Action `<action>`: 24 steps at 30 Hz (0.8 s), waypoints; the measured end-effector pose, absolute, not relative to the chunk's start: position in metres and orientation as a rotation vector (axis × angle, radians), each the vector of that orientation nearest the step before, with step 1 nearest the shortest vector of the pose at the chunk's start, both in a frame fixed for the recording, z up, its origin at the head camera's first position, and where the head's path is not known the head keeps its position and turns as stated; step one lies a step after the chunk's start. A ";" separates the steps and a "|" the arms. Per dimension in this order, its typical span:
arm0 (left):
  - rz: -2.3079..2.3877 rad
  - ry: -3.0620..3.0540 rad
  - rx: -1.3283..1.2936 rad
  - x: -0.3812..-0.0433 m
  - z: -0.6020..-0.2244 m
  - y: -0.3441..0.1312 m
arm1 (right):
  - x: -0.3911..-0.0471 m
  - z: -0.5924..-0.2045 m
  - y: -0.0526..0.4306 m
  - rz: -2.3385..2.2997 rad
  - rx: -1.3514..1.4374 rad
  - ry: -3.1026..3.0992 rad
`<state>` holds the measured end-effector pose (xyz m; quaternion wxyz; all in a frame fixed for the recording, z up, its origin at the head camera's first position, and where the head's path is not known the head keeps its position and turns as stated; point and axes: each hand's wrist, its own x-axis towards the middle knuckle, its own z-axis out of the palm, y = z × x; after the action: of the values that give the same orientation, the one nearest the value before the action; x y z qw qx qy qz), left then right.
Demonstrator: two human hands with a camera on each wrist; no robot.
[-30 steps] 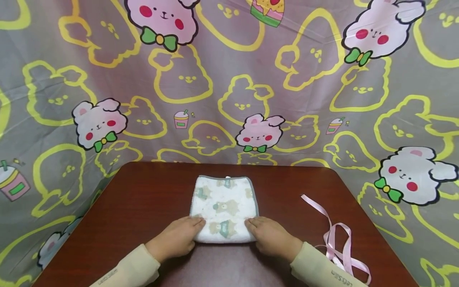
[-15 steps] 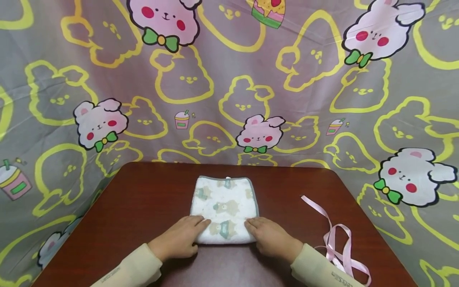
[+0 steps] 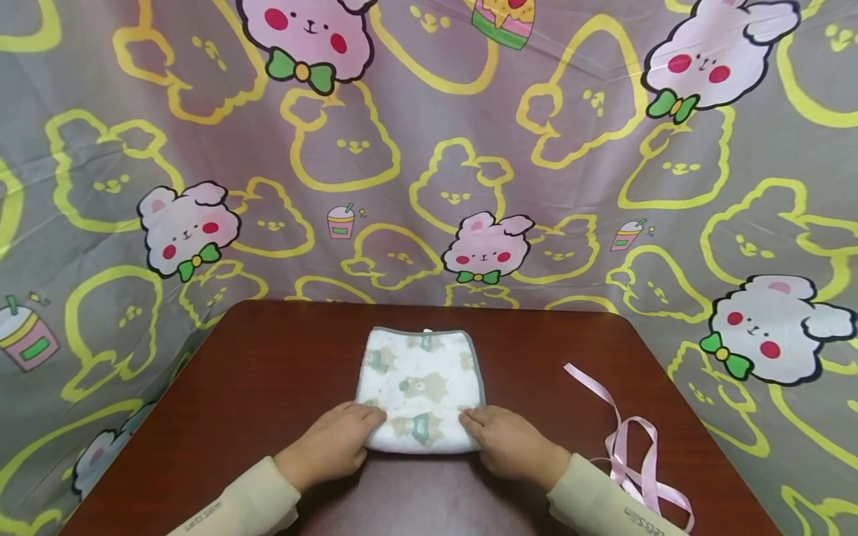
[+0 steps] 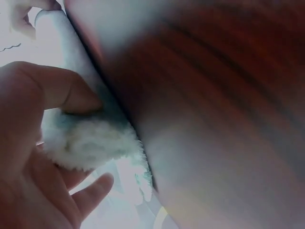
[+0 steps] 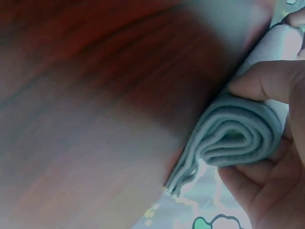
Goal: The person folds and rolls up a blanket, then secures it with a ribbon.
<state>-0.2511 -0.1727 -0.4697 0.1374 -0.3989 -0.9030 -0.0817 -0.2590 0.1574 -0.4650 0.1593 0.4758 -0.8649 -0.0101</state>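
A white fluffy towel point(image 3: 424, 383) with a bear print and grey-blue edging lies in the middle of the table, its near end rolled up. In the right wrist view the spiral end of the roll point(image 5: 238, 136) shows several wound layers. My left hand point(image 3: 333, 444) grips the left end of the roll and my right hand point(image 3: 515, 445) grips the right end. Each thumb presses on the near side while the fingers lie over the top and far side. From the left wrist camera, the towel's fuzzy left end point(image 4: 93, 143) sits between thumb and fingers.
A loose pink ribbon point(image 3: 649, 454) lies in loops on the right of the brown table point(image 3: 268, 365), beside my right sleeve. Behind and at the sides hangs a grey cloth point(image 3: 375, 179) with cartoon rabbits and yellow outlines.
My left fingers shifted a little inward over the towel's left end, then back outward. The right hand and the towel stay almost where they were.
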 end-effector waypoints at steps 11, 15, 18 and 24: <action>-0.425 -2.715 -1.070 -0.250 -0.464 -0.180 | -0.261 -0.452 0.166 0.132 1.335 -2.683; -0.617 -2.773 -1.031 -0.249 -0.461 -0.183 | -0.266 -0.448 0.171 0.282 1.352 -2.754; -0.757 -2.810 -1.013 -0.249 -0.461 -0.184 | -0.268 -0.448 0.173 0.378 1.351 -2.776; -0.996 -2.826 -0.982 -0.250 -0.461 -0.187 | -0.270 -0.447 0.175 0.489 1.306 -2.785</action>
<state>-0.2496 -0.1871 -0.4608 -0.0060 -0.3113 -0.8963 -0.3159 -0.2697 0.1753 -0.4470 0.0136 0.4194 -0.8940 0.1568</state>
